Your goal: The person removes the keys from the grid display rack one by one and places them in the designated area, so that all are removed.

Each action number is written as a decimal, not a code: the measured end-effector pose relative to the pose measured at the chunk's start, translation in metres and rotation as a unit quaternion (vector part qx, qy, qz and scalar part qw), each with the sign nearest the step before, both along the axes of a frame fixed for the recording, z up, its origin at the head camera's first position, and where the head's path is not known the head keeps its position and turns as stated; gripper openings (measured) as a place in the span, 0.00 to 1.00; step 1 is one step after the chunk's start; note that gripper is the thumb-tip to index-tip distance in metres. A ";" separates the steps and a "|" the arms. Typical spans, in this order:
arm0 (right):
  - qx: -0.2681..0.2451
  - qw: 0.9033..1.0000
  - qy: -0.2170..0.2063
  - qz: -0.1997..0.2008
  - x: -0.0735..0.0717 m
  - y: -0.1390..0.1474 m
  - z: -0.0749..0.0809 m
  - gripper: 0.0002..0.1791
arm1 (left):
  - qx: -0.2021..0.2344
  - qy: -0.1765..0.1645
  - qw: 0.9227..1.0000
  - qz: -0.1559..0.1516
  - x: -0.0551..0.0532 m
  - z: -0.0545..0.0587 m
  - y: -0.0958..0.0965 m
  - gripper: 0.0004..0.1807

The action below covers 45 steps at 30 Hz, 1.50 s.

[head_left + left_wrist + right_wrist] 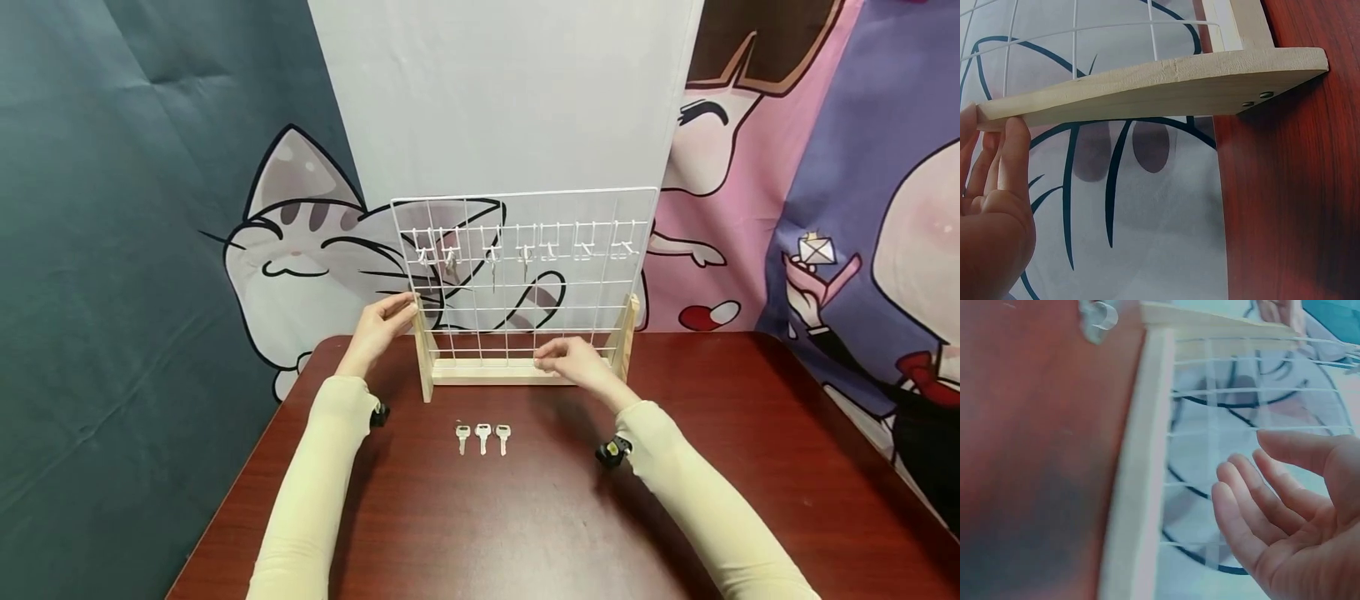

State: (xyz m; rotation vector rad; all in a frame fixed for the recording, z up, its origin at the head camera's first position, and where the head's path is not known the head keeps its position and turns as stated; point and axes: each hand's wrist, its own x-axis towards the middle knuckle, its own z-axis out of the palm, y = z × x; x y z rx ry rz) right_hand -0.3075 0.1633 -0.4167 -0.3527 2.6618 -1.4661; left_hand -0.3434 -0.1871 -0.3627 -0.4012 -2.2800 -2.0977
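A white wire grid (480, 308) stands upright in a wooden stand, with a row of white hooks (550, 250) across its upper part. Several keys (493, 271) hang from the hooks on the left side. My left hand (381, 329) pinches the upper end of the stand's left wooden upright (1147, 94). In front of the grid's lower right half is my right hand (576, 362), its fingers loosely bent and nothing between them. The right wrist view shows its thumb (1297, 449) apart from the fingers. Three silver keys (483, 437) lie in a row on the table before the stand.
The stand's wooden base bar (502, 380) rests on a dark red wooden table (480, 533). Right behind the grid hangs a printed cloth (510, 100) with cartoon figures. The right upright (627, 333) rises beyond my right hand.
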 end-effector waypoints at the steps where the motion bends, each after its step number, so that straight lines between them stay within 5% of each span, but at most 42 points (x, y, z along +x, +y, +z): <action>1: 0.007 1.000 0.018 -0.004 -0.002 0.002 0.008 0.14 | -0.003 0.001 1.000 0.000 0.000 -0.001 -0.001 0.24; 9: -0.038 0.995 0.087 -0.029 -0.010 0.007 0.067 0.18 | -0.009 0.015 1.000 0.008 -0.015 -0.024 -0.008 0.25; 16: -0.147 0.984 0.092 -0.033 -0.013 0.003 0.094 0.22 | -0.075 0.064 0.994 0.039 -0.019 -0.023 -0.008 0.24; 21: -0.189 0.977 0.094 -0.028 -0.018 -0.006 0.098 0.23 | -0.122 0.082 0.988 0.049 -0.020 -0.018 -0.010 0.23; 28: -0.208 0.973 0.096 -0.028 -0.019 -0.017 0.098 0.24 | -0.118 0.086 0.989 0.036 -0.022 -0.013 -0.008 0.22; 37: -0.242 0.964 0.095 -0.061 -0.024 -0.023 0.099 0.21 | -0.114 0.093 0.989 0.035 -0.013 -0.005 -0.002 0.21; 41: -0.270 0.954 0.113 -0.066 -0.021 -0.022 0.098 0.19 | -0.121 0.084 0.988 0.036 0.002 0.010 0.004 0.21; 45: -0.278 0.950 0.125 -0.064 -0.016 -0.021 0.091 0.19 | -0.123 0.081 0.988 0.041 -0.004 -0.002 0.001 0.22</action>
